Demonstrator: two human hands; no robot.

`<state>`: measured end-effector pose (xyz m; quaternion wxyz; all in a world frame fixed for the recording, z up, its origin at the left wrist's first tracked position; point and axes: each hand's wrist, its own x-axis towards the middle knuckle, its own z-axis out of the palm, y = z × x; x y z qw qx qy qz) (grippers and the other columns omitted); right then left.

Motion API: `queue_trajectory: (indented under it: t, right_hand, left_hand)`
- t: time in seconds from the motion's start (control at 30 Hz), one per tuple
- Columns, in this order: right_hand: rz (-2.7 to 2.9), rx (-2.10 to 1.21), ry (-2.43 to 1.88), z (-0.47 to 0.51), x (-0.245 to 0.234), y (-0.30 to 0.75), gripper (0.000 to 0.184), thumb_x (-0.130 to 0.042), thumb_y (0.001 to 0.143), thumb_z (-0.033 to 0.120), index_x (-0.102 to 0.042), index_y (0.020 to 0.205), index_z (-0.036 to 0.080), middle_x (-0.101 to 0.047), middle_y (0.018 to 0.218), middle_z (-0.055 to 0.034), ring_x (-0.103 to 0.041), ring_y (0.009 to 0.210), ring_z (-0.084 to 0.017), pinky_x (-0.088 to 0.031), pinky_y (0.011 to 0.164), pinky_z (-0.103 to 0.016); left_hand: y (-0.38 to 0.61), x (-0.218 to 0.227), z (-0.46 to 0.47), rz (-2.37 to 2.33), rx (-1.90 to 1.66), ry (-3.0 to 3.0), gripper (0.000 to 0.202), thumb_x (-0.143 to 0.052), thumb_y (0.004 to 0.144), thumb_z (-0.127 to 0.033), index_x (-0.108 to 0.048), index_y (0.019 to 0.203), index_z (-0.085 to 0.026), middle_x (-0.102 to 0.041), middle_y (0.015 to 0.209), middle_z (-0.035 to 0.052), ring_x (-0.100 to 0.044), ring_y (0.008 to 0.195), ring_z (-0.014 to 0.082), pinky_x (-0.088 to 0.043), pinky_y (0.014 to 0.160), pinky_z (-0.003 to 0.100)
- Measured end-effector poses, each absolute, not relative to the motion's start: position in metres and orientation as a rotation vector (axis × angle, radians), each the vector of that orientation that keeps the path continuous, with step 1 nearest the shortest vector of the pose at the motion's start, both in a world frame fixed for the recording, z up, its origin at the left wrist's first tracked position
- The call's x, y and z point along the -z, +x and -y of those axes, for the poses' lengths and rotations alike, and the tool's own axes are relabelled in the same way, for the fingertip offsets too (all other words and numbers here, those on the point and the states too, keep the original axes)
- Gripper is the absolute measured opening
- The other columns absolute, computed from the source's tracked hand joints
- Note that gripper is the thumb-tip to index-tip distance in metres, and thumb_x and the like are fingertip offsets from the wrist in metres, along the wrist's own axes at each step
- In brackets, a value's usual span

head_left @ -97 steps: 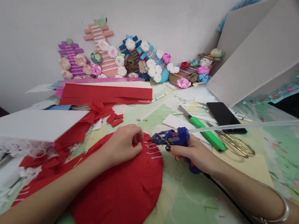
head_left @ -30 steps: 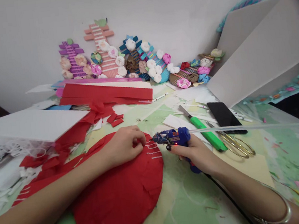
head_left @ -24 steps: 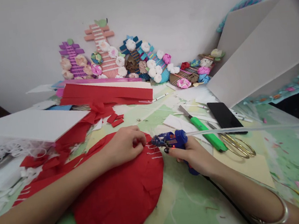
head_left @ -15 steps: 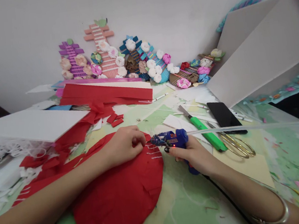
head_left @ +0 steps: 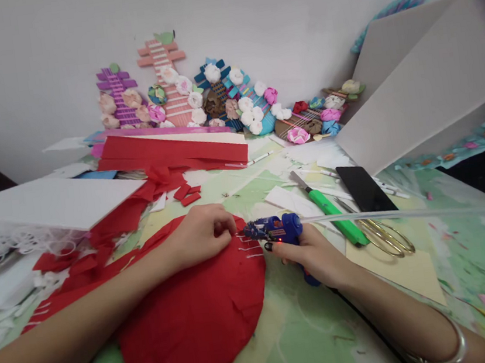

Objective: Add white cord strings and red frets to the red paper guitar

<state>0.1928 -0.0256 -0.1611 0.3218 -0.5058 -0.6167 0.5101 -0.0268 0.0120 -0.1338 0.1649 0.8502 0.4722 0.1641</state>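
A dark-blue plastic glue gun (head_left: 287, 229) is gripped in the right hand (head_left: 317, 253), its nozzle (head_left: 247, 230) held just beside the left hand (head_left: 207, 233). That hand is loosely curled over a crinkled, rounded red piece (head_left: 198, 322) laid on the green-patterned table (head_left: 315, 337); whether anything is pinched cannot be told.

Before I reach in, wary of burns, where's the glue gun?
Just right of centre in the head view, the right hand grips the glue gun, its nozzle on or just over the rounded red panel, close to the left hand.
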Motion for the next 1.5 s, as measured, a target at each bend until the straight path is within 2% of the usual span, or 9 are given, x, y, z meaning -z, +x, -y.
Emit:
queue_trajectory:
  t: [0.2, 0.37, 0.5, 0.6, 0.67, 1.03, 1.2, 1.5]
  right_hand:
    - [1.635, -1.318, -1.280, 0.0274, 0.1614, 0.1905, 0.005, -0.059, 0.074, 0.023, -0.061, 0.076, 0.019, -0.048, 0.057, 0.0063, -0.040, 0.052, -0.010, -0.033, 0.051, -0.023]
    - [1.646, -1.332, -1.257, 0.0306, 0.1551, 0.1886, 0.015, -0.058, 0.074, 0.022, -0.067, 0.087, 0.020, -0.055, 0.062, 0.0051, -0.047, 0.057, -0.011, -0.040, 0.058, -0.024]
    - [1.671, -1.316, -1.204, 0.0307, 0.1590, 0.1890, 0.025, -0.059, 0.076, 0.022, -0.068, 0.099, 0.021, -0.067, 0.084, 0.0017, -0.058, 0.077, -0.016, -0.045, 0.074, -0.027]
    - [1.699, -1.324, -1.146, 0.0300, 0.1630, 0.1897, 0.028, -0.059, 0.077, 0.024, -0.068, 0.104, 0.021, -0.070, 0.099, -0.0002, -0.060, 0.094, -0.021, -0.045, 0.087, -0.032]
    - [1.704, -1.324, -1.131, 0.0300, 0.1635, 0.1901, 0.028, -0.060, 0.078, 0.025, -0.068, 0.105, 0.021, -0.070, 0.101, -0.0013, -0.060, 0.099, -0.023, -0.045, 0.090, -0.034]
    - [1.602, -1.308, -1.096, 0.0314, 0.1562, 0.1931, 0.031, -0.063, 0.080, 0.028, -0.066, 0.110, 0.023, -0.070, 0.106, 0.0001, -0.061, 0.099, -0.021, -0.046, 0.087, -0.031]
    - [1.622, -1.232, -1.147, 0.0295, 0.1552, 0.1961, 0.029, -0.064, 0.078, 0.029, -0.068, 0.105, 0.021, -0.071, 0.098, -0.0009, -0.062, 0.092, -0.020, -0.047, 0.082, -0.031]
    - [1.712, -1.181, -1.220, 0.0260, 0.1568, 0.1968, 0.028, -0.061, 0.077, 0.023, -0.067, 0.104, 0.020, -0.069, 0.102, -0.0015, -0.060, 0.095, -0.023, -0.044, 0.088, -0.034]
  left_hand:
    - [-0.0267, 0.1326, -0.0105, -1.392, -0.538, 2.331, 0.021, -0.051, 0.063, -0.002, -0.065, 0.076, -0.013, -0.063, 0.067, 0.0012, -0.054, 0.060, 0.0108, -0.042, 0.057, 0.020]
    - [-0.0270, 0.1319, -0.0097, -1.394, -0.557, 2.327, 0.021, -0.050, 0.063, -0.005, -0.064, 0.076, -0.014, -0.062, 0.066, 0.0000, -0.055, 0.058, 0.0103, -0.042, 0.055, 0.019]
    - [-0.0272, 0.1322, -0.0105, -1.386, -0.539, 2.355, 0.022, -0.049, 0.063, -0.006, -0.063, 0.077, -0.015, -0.063, 0.068, 0.0006, -0.055, 0.059, 0.0108, -0.043, 0.057, 0.020]
    - [-0.0272, 0.1317, -0.0103, -1.389, -0.537, 2.355, 0.021, -0.049, 0.063, -0.007, -0.063, 0.077, -0.015, -0.063, 0.068, 0.0010, -0.056, 0.060, 0.0112, -0.043, 0.057, 0.021]
    - [-0.0270, 0.1312, -0.0101, -1.403, -0.544, 2.349, 0.021, -0.049, 0.063, -0.007, -0.063, 0.076, -0.015, -0.062, 0.067, 0.0008, -0.055, 0.059, 0.0112, -0.043, 0.057, 0.021]
    - [-0.0281, 0.1324, -0.0115, -1.434, -0.553, 2.328, 0.022, -0.048, 0.065, -0.008, -0.062, 0.080, -0.014, -0.061, 0.068, 0.0007, -0.055, 0.057, 0.0108, -0.042, 0.054, 0.020]
    - [-0.0280, 0.1316, -0.0110, -1.446, -0.543, 2.331, 0.022, -0.048, 0.065, -0.009, -0.062, 0.081, -0.014, -0.062, 0.068, 0.0009, -0.055, 0.058, 0.0109, -0.043, 0.054, 0.021]
    - [-0.0281, 0.1318, -0.0105, -1.426, -0.550, 2.357, 0.023, -0.049, 0.065, -0.008, -0.065, 0.081, -0.014, -0.062, 0.070, 0.0019, -0.055, 0.060, 0.0114, -0.044, 0.058, 0.022]
